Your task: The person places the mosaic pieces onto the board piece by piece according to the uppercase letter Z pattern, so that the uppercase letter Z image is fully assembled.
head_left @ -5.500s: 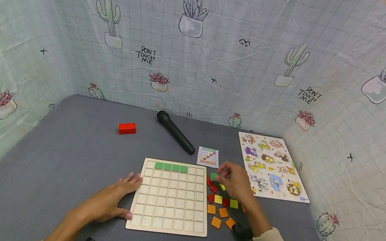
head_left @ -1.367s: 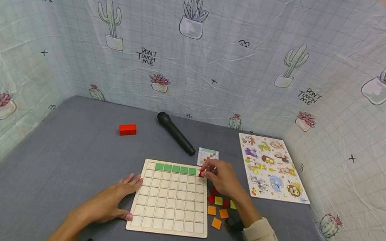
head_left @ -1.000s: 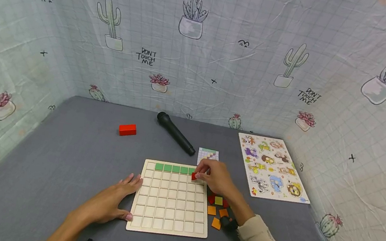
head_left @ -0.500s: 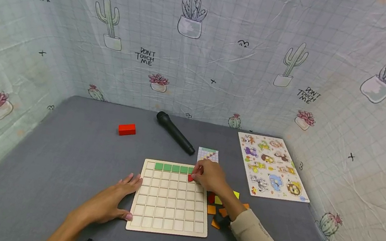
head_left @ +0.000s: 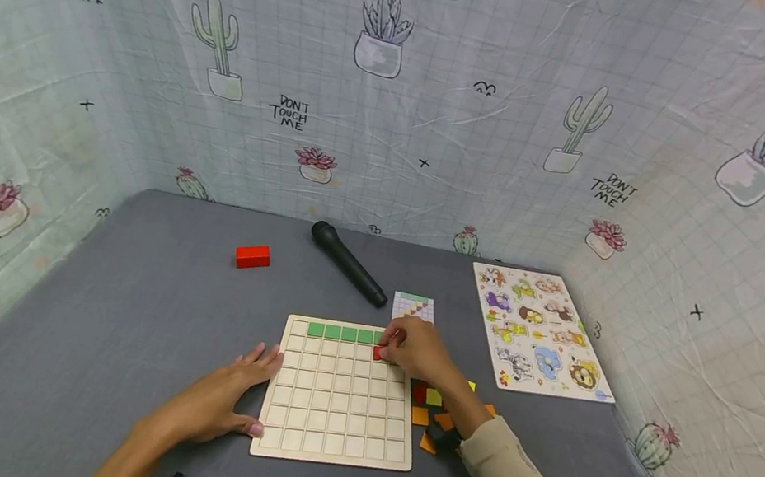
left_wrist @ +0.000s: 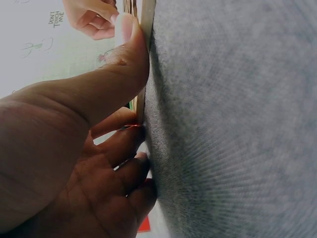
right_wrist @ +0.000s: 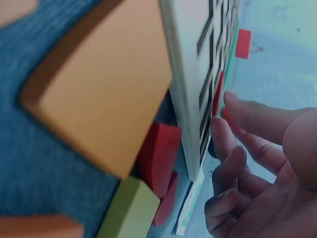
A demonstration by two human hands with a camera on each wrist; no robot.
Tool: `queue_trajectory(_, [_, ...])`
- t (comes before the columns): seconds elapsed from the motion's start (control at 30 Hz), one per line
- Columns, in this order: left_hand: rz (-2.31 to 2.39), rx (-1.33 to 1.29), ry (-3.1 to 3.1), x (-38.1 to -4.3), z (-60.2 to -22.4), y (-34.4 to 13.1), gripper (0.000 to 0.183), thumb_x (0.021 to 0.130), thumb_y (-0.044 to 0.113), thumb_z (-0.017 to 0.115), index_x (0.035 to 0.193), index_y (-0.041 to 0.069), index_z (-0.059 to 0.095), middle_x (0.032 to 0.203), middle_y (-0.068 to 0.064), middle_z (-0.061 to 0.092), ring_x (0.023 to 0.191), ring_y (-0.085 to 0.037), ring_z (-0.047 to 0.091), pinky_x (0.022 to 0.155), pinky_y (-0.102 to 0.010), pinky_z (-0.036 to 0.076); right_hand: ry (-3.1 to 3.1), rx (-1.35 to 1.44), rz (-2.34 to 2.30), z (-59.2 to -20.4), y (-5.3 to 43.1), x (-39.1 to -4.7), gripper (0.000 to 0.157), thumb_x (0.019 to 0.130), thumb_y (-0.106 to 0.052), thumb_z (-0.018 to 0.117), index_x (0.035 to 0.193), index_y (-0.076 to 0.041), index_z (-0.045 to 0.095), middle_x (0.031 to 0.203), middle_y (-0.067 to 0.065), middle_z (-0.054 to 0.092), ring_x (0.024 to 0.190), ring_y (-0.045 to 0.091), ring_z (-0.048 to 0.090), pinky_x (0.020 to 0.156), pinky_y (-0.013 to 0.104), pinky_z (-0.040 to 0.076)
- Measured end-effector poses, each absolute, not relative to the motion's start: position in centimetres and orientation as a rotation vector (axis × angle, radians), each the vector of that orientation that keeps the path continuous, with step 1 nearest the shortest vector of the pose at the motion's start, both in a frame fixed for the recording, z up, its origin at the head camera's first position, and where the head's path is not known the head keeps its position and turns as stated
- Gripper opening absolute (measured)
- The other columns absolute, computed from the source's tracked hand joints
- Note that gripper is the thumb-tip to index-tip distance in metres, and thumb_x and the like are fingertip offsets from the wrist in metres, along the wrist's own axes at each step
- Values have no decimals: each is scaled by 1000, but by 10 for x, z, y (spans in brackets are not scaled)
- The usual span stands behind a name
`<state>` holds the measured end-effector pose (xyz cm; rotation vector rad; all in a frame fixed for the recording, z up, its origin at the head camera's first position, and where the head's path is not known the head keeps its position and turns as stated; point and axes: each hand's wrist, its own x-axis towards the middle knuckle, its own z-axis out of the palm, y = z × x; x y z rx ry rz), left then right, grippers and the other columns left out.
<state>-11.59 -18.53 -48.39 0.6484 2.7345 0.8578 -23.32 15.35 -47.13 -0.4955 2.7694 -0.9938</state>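
A pale wooden grid board (head_left: 329,409) lies on the grey table with a line of green tiles (head_left: 348,334) along its top row. My left hand (head_left: 230,394) rests at its left edge, fingers and thumb spread; in the left wrist view the thumb (left_wrist: 126,49) lies against the board's side. My right hand (head_left: 416,350) is over the upper right corner, curled fingers and thumb on a red tile (head_left: 377,352) in the second row. The right wrist view shows that red tile (right_wrist: 218,94) against the grid, fingertips at its end. The hand covers the top right cells.
Loose orange (head_left: 419,416), red and yellow-green tiles lie right of the board, partly under the right forearm. A small pattern card (head_left: 412,303), a black microphone (head_left: 349,262), a red block (head_left: 253,256) and an animal picture board (head_left: 542,335) lie farther back.
The right hand first held a green tile beside the board; the green row has since grown. It then carried a red tile left to the second row. The left hand has stayed put.
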Motion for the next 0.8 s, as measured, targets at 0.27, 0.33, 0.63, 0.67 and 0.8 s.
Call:
queue_trajectory(0.27, [859,659,2740,-114,-483,-185,104,79,30,91,164,1,37,173,-19,30,163,-46,22,129,-65,25,2725,-490,-1122,-468,175,-232,12,93,-10,82,104,-11,77,91,4,73,72,15,63,64,29,52])
queue_trajectory(0.33, [858,660,2747,-114,-483,-185,104,79,30,91,164,1,37,173,-19,31,162,-46,23,129,-66,25,2729,-483,-1140,-467,181,-232,12,94,-10,81,106,-10,77,92,4,73,72,17,64,64,29,53])
queue_trajectory(0.63, [852,651,2747,-115,-482,-184,105,78,30,92,163,1,38,173,-19,32,162,-46,23,129,-65,25,2755,-454,-1158,-462,217,-227,18,95,-12,80,111,-7,75,98,8,73,71,19,60,63,31,53])
queue_trajectory(0.67, [850,649,2746,-115,-482,-184,105,78,30,92,163,1,38,173,-19,32,162,-46,23,129,-65,25,2756,-443,-1159,-462,221,-226,19,95,-12,80,112,-7,75,98,8,73,71,19,59,62,30,52])
queue_trajectory(0.8, [850,640,2740,-115,-482,-184,105,78,30,92,164,1,38,173,-19,31,163,-46,22,130,-65,24,2791,-388,-1130,-463,236,-222,20,95,-15,81,113,-9,76,98,6,73,70,19,57,61,30,50])
